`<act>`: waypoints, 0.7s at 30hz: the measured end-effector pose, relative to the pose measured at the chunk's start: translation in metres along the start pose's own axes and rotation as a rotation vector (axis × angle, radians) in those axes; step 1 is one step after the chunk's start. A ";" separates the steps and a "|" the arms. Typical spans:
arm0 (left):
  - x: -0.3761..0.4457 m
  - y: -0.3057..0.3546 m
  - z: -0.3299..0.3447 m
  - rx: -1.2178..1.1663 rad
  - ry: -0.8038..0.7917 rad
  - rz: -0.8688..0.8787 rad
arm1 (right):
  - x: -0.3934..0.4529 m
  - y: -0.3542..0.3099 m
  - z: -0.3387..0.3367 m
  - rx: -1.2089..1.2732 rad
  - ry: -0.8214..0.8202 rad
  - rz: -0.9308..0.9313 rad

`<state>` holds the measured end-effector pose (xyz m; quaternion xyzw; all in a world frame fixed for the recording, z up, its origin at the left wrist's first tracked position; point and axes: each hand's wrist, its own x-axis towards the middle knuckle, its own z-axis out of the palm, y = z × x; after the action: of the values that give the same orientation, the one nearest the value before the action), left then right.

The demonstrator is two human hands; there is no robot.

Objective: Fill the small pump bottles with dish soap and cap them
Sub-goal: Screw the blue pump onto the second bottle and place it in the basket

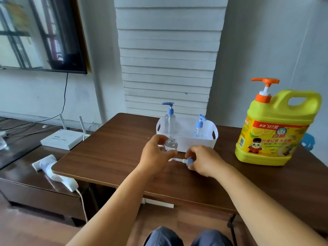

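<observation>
Left hand grasps the uncapped small bottle upright; right hand, just beside, pinches the removed pump head, best laid aside clean before filling.

White router beside dark television.

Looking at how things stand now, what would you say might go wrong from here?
1. The open small bottle is steadied only by the left hand; it may tip.
2. The removed pump, in the right hand, lies on the table; its tube may pick up dirt.
3. The big soap jug could overshoot the narrow neck.
</observation>
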<state>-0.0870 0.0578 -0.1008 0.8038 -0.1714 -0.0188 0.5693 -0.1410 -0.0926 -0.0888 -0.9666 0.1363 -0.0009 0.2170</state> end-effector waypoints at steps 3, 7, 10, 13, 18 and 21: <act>-0.001 -0.004 0.001 0.006 -0.004 -0.016 | 0.000 0.002 0.003 0.001 0.011 0.009; -0.003 -0.008 0.003 -0.025 -0.014 -0.031 | 0.001 0.006 0.000 0.006 0.060 -0.014; -0.002 -0.011 0.006 -0.042 -0.013 -0.046 | 0.000 0.007 -0.013 0.045 0.151 -0.039; -0.001 -0.014 0.010 -0.047 -0.011 -0.061 | -0.002 0.004 -0.029 0.119 0.255 -0.090; 0.002 -0.019 0.018 -0.044 -0.016 -0.091 | -0.004 -0.007 -0.048 0.220 0.324 -0.183; 0.003 -0.019 0.019 -0.024 -0.024 -0.088 | -0.003 -0.014 -0.058 0.208 0.311 -0.200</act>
<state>-0.0841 0.0452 -0.1243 0.8035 -0.1428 -0.0554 0.5752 -0.1435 -0.1038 -0.0304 -0.9358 0.0710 -0.1858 0.2910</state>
